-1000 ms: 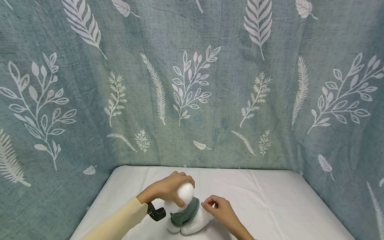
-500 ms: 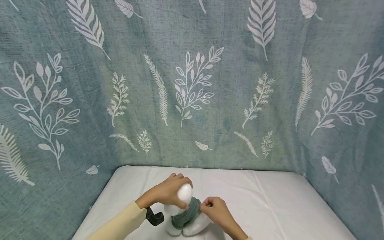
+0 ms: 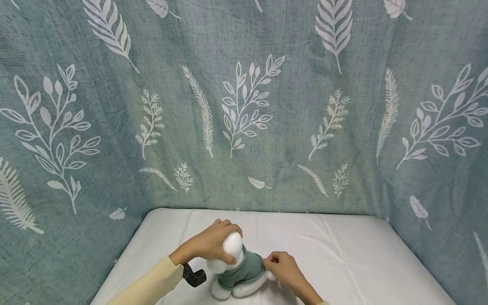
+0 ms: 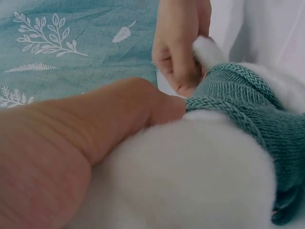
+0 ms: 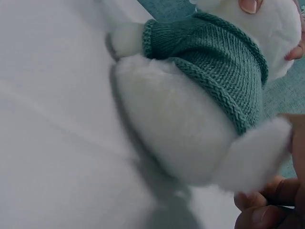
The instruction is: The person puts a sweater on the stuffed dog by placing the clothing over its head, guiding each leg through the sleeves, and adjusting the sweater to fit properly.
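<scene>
Head view alone: both hands, left (image 3: 209, 245) and right (image 3: 284, 271), clamped on the sweatered plush toy (image 3: 238, 275).

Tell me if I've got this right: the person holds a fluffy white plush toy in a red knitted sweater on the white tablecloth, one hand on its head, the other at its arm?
Nearly. The knitted sweater on the fluffy white plush toy is teal green, not red, as the right wrist view shows. The rest holds: the left hand grips its head, the right hand pinches its arm, on the white tablecloth.

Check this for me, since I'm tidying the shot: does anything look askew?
Only the plush toy: it leans over on the white sheet, left hand gripping its head, right hand pinching at its green sweater.
</scene>
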### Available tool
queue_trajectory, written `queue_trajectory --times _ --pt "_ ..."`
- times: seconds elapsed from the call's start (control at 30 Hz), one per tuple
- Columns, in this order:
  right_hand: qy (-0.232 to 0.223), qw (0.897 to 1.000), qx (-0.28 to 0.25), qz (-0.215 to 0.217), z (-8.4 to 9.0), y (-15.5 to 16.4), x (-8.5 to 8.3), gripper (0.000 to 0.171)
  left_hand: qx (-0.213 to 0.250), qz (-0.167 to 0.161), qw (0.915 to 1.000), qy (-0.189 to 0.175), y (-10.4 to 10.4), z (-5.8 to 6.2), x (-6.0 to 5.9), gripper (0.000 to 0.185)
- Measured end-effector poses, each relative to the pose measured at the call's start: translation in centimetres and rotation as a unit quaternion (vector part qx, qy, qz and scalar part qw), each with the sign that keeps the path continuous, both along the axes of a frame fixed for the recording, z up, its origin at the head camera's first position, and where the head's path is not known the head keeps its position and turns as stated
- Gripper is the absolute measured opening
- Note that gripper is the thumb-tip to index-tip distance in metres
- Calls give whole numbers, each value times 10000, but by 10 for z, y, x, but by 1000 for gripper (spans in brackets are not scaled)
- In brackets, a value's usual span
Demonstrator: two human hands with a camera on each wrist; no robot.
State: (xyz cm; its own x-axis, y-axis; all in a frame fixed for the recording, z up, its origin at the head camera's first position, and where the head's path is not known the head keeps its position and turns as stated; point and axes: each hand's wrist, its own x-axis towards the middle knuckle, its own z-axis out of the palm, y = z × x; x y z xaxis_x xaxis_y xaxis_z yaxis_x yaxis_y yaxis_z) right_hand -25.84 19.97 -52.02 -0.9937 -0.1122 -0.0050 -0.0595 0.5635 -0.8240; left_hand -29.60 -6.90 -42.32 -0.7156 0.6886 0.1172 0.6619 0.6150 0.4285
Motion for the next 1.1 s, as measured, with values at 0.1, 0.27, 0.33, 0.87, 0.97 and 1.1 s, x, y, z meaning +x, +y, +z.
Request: queue_trajectory --times 0.1,0.27,0.33,0.87,0.97,1.1 --pt "-116 9999 -88 -14 2 -4 -10 34 -35 9 10000 33 1 1 1 54" --pt "-377 9987 -256 221 4 -7 -25 33 -49 -52 10000 35 4 3 3 55" --pt "-368 9985 -259 319 4 -6 -29 28 -59 -81 9999 90 5 3 4 55" --pt "1444 9830 581 973 16 -14 -22 9 -91 15 9995 312 1 1 6 56" --pt "1505 9761 400 1513 30 -24 -11 17 -83 20 9995 288 0 1 5 55" --pt "1175 9754 331 1837 38 -36 3 30 -61 -6 9996 269 1 1 6 55"
